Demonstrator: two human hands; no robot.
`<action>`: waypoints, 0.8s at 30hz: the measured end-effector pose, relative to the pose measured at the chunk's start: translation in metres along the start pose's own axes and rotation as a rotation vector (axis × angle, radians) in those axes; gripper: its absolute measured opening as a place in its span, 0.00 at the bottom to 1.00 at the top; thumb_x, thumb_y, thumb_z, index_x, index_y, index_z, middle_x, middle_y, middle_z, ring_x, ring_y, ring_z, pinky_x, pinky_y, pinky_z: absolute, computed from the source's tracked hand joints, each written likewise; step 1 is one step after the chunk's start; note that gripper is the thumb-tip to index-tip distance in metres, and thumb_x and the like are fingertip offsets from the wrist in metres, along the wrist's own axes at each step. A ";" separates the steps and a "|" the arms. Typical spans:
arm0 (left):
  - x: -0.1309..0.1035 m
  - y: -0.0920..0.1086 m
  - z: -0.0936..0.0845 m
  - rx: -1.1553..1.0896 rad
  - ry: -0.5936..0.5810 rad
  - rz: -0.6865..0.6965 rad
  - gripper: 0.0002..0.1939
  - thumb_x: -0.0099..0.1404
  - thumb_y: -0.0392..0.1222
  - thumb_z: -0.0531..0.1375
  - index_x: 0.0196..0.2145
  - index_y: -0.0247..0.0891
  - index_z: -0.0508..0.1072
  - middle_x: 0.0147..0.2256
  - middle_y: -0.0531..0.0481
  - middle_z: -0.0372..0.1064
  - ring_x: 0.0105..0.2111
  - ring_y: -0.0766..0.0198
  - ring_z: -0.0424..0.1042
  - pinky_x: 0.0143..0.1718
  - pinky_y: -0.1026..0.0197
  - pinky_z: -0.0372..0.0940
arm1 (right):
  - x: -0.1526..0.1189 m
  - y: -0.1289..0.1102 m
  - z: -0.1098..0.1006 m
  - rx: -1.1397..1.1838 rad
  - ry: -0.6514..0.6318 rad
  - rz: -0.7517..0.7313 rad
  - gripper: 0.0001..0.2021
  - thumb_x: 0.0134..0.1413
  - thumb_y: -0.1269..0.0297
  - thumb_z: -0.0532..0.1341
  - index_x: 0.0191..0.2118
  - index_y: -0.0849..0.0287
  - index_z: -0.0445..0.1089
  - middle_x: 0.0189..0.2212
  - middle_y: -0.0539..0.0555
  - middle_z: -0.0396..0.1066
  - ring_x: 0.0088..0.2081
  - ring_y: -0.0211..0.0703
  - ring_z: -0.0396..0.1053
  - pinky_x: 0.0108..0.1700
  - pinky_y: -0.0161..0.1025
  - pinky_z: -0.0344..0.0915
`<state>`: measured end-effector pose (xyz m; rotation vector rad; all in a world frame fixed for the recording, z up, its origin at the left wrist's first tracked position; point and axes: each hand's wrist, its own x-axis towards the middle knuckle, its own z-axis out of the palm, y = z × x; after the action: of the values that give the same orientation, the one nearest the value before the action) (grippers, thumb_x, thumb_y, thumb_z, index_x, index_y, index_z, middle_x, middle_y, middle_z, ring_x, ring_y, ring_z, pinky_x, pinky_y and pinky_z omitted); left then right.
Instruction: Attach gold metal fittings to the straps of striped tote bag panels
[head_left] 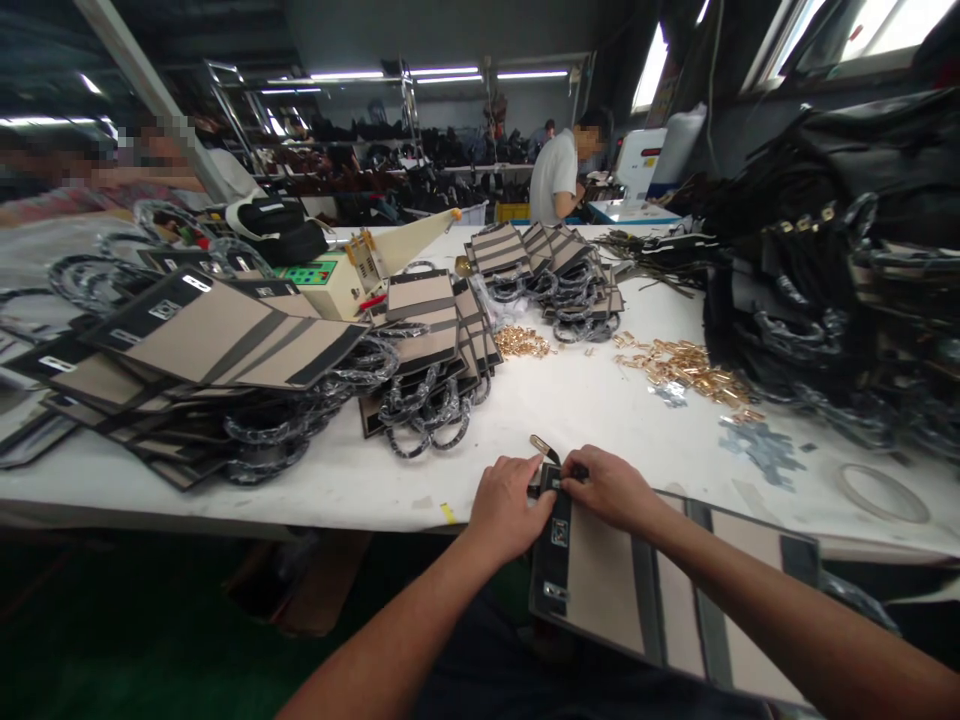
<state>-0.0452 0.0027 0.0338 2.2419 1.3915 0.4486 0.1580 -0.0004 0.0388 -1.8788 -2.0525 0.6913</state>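
The left hand point(514, 505) and right hand point(609, 487) pinch 1 end of a beige-and-black panel point(604, 580). Gold fittings point(694, 372) lie on the white table point(510, 410).

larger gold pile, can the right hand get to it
Likely yes: mostly white tabletop lies between the right hand and the gold pile, though that hand is occupied at the panel.

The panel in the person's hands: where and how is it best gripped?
Probably pinched at the near end of its black strip, coming from the person's left: the panel looks thin and flat, and that end overhangs the table's edge, leaving room beneath.
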 end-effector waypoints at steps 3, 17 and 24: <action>0.019 0.003 -0.008 0.021 -0.099 -0.060 0.25 0.68 0.47 0.62 0.61 0.45 0.74 0.42 0.49 0.81 0.47 0.52 0.76 0.47 0.55 0.67 | 0.000 0.002 0.001 0.008 0.003 -0.002 0.04 0.58 0.67 0.64 0.38 0.54 0.77 0.39 0.53 0.75 0.41 0.46 0.72 0.43 0.39 0.59; 0.068 0.015 -0.021 -0.059 -0.460 -0.166 0.03 0.59 0.37 0.66 0.33 0.39 0.77 0.30 0.49 0.77 0.34 0.56 0.78 0.33 0.62 0.67 | 0.004 0.013 0.001 0.097 -0.005 -0.006 0.04 0.55 0.66 0.66 0.37 0.54 0.78 0.38 0.53 0.77 0.41 0.48 0.72 0.41 0.40 0.59; 0.067 0.012 -0.015 -0.316 -0.602 -0.316 0.04 0.65 0.33 0.61 0.38 0.36 0.75 0.23 0.56 0.71 0.18 0.66 0.71 0.20 0.67 0.63 | 0.003 0.008 -0.016 0.203 -0.030 -0.002 0.02 0.56 0.65 0.66 0.34 0.55 0.78 0.32 0.50 0.78 0.35 0.45 0.72 0.38 0.39 0.60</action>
<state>-0.0140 0.0616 0.0551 1.6648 1.2102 -0.1094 0.1722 0.0058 0.0481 -1.7623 -1.9210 0.8962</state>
